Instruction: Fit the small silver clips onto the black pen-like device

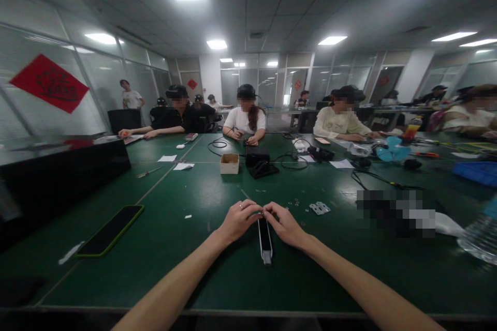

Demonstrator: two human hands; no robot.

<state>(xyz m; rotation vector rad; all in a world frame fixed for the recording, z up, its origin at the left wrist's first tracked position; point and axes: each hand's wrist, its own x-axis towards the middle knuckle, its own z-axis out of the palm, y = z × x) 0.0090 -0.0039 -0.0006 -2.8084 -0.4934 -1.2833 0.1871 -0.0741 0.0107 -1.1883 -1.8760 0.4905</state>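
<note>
At the middle of the near side of the green table [163,282], both hands met over the far end of a narrow black-and-white bar [265,243]. Bar lay lengthwise, near end toward the wearer, probably so both hands could get at the far tip from either side. Left hand [238,221] came in from the left, right hand [285,223] from the right. Fingers on both were narrow, tips bunched almost together; can't tell whether they pinched the bar itself or some small part, as the fingers hid it. Two-sided approach looked like a steadying setup for fine work. Forearms angled in low over the tabletop, likely for support; contact unclear. Small loose bits [297,200] and a metal plate [320,208] lay just beyond the right hand, apparently for easy reach. Phone [111,231] lay well off left, out of the way.
</note>
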